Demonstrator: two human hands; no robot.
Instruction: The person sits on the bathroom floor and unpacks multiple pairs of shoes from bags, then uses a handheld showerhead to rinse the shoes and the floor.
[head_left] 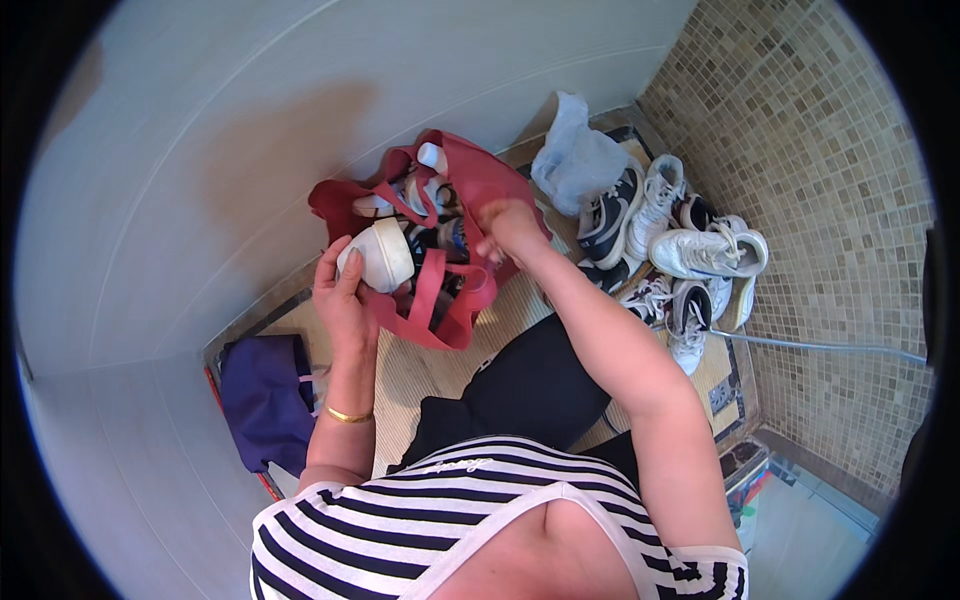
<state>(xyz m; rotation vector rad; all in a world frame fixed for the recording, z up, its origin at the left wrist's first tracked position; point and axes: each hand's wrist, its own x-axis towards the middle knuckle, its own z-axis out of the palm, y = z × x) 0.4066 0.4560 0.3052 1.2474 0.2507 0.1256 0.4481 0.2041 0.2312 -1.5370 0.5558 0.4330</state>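
Note:
In my left hand is a rounded white plastic container with a wide pale lid or base, tilted over the left side of a red cloth bag. My right hand is at the right side of the bag, fingers curled against its rim. The bag's handles flop across its mouth. Inside lie a white bottle, a shoe and some dark items, partly covered by the handles and the white container.
Several white and dark sneakers are heaped at the right by the mosaic-tiled wall. Behind them sits a translucent plastic bag. A purple cloth bag lies at the left. A ribbed mat covers the floor.

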